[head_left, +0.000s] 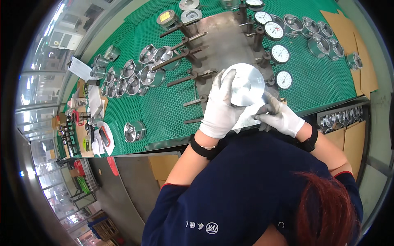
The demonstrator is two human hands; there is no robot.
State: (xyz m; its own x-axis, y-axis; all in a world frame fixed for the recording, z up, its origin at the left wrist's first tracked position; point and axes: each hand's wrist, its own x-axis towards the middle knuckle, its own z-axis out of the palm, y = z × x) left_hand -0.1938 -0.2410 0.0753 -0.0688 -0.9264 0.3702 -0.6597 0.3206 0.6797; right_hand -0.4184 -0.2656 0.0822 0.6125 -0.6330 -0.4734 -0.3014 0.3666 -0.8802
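A shiny metal piston (247,84) is tilted with its round, flat crown facing up, at the near end of the steel gauge plate. My left hand (222,107), in a white glove, is closed around its left edge, fingers on the crown. My right hand (280,116), gloved with darkened fingertips, is closed at the piston's lower right. Its fingers pinch a white sheet (249,116) that looks like cloth and hangs below the piston. The piston's underside is hidden.
Dial gauges (280,54) on posts line the right of the steel plate (223,41); clamp rods (170,61) line its left. Pistons stand in groups on the green mat (164,110), one alone (134,131) near the front edge. Cardboard (349,49) lies far right.
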